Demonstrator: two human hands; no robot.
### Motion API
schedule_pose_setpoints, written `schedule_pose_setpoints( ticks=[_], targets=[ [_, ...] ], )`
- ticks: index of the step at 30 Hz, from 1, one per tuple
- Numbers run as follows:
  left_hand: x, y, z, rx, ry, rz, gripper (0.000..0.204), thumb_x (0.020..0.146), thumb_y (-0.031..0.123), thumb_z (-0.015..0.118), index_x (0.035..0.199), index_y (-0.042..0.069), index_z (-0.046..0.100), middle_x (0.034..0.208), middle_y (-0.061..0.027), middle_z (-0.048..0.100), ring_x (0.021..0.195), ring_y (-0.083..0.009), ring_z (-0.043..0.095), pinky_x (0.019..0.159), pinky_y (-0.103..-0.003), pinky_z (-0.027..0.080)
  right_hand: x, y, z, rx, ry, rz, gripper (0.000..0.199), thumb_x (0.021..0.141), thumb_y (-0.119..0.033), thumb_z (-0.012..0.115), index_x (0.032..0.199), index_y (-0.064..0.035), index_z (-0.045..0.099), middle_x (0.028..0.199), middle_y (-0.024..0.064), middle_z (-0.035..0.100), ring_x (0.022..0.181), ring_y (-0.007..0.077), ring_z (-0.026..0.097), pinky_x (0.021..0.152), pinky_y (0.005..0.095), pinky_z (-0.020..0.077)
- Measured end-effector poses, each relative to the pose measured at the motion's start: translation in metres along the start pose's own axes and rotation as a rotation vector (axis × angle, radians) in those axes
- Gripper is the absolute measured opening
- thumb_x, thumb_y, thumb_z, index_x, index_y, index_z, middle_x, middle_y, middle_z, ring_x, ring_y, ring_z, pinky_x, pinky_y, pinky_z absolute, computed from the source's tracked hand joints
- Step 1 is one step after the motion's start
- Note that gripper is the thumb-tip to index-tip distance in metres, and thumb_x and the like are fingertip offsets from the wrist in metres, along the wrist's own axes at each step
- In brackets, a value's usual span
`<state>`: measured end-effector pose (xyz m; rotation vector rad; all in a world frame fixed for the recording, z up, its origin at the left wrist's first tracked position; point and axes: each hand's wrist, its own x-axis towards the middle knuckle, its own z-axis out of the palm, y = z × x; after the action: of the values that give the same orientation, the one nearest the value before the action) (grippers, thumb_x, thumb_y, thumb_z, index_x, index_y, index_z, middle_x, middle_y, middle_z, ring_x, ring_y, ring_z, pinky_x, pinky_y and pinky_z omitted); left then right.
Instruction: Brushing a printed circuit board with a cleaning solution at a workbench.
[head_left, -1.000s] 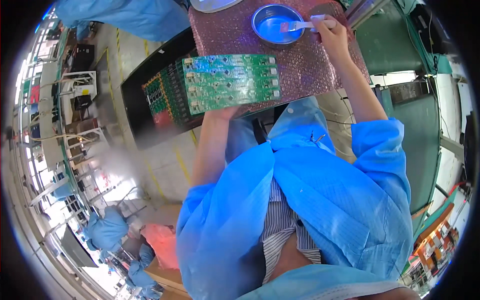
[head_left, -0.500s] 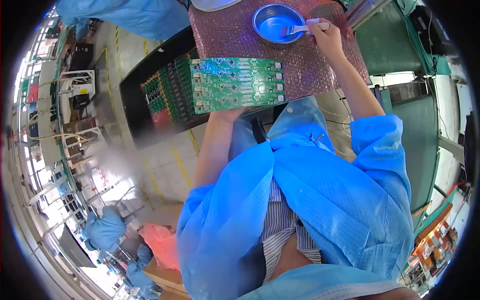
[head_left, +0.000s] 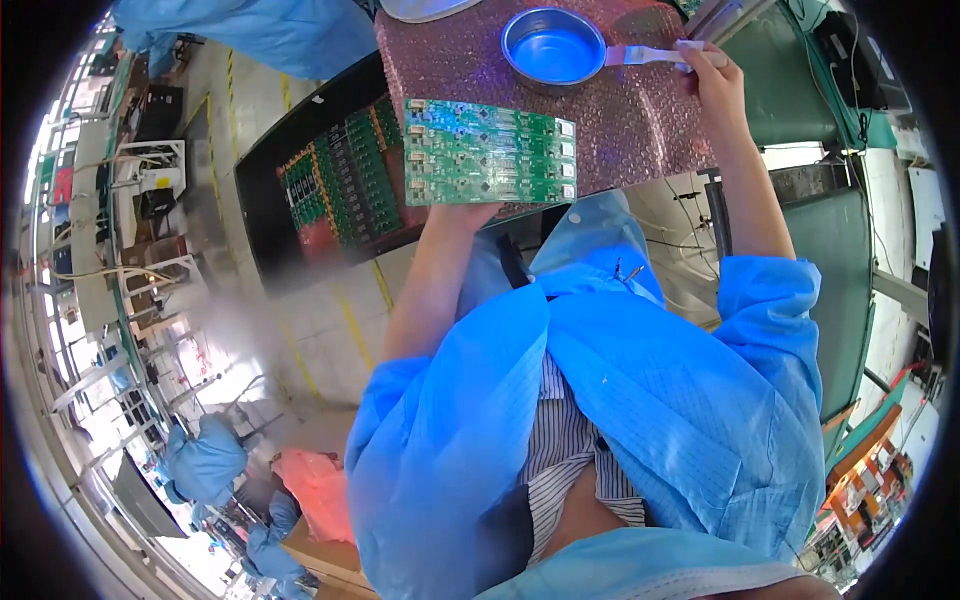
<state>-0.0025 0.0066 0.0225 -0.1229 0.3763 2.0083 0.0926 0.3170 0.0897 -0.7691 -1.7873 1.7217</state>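
brush-loading, i reckon: right hand [head_left: 714,78] pinches the brush [head_left: 642,55] at 3 o'clock of the bowl [head_left: 553,84]. left hand [head_left: 468,214]'s under the green board [head_left: 490,155] at 7, can't tell its grip; next stroke needs steadiness.

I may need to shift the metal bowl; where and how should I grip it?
Probably take the metal bowl by its left rim, coming from the left: it stands upright, round and open-topped, bubble wrap shows beside it there, and the brush in the right hand is on its right.
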Motion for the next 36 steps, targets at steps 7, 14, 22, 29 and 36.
schedule_pose_setpoints(
  ticks=[7, 14, 22, 29, 36],
  targets=[
    [0.022, -0.008, -0.014, 0.074, -0.087, 0.001, 0.04, 0.078, 0.032, 0.054, 0.106, 0.004, 0.048, 0.105, -0.0114, 0.053, 0.097, -0.0248, 0.051, 0.084, -0.043, 0.042, -0.054, -0.038, 0.043, 0.142, -0.217, -0.208, 0.02, 0.081, -0.015, 0.055, 0.095, 0.0001, 0.056, 0.071, 0.0019, 0.055, 0.058, 0.0052, 0.048, 0.051, 0.0173, 0.0376],
    [0.025, -0.014, 0.012, 0.125, -0.161, 0.005, 0.04, 0.077, 0.032, 0.056, 0.106, 0.005, 0.048, 0.105, -0.0095, 0.054, 0.097, -0.0215, 0.052, 0.081, -0.038, 0.045, -0.099, -0.05, 0.086, 0.07, -0.494, -0.442, 0.017, 0.082, -0.008, 0.052, 0.095, 0.0031, 0.054, 0.082, 0.0048, 0.054, 0.068, 0.0095, 0.052, 0.058, 0.0203, 0.0415],
    [0.019, -0.014, 0.028, 0.163, -0.193, -0.054, 0.042, 0.078, 0.032, 0.054, 0.109, 0.004, 0.047, 0.108, -0.0092, 0.052, 0.097, -0.0206, 0.053, 0.082, -0.037, 0.045, -0.097, -0.05, 0.096, -0.147, -0.62, -0.701, 0.014, 0.079, -0.007, 0.056, 0.092, 0.0003, 0.056, 0.078, 0.0068, 0.053, 0.064, 0.0123, 0.052, 0.055, 0.0213, 0.0394],
    [0.022, -0.01, 0.012, 0.124, -0.11, -0.081, 0.041, 0.082, 0.032, 0.049, 0.11, 0.002, 0.044, 0.107, -0.0114, 0.051, 0.097, -0.022, 0.053, 0.082, -0.037, 0.045, -0.097, -0.06, 0.096, -0.222, -0.624, -0.753, 0.015, 0.079, -0.01, 0.055, 0.091, -0.001, 0.056, 0.072, 0.0062, 0.054, 0.056, 0.0115, 0.051, 0.049, 0.021, 0.0384],
    [0.019, -0.01, 0.018, 0.129, -0.15, 0.005, 0.037, 0.082, 0.028, 0.048, 0.109, 0.003, 0.045, 0.106, -0.0118, 0.052, 0.095, -0.0228, 0.053, 0.081, -0.037, 0.046, -0.095, -0.052, 0.087, -0.236, -0.557, -0.521, 0.014, 0.08, -0.011, 0.054, 0.09, -0.0004, 0.057, 0.072, 0.0025, 0.057, 0.056, 0.0052, 0.05, 0.048, 0.0182, 0.0387]
  ],
)
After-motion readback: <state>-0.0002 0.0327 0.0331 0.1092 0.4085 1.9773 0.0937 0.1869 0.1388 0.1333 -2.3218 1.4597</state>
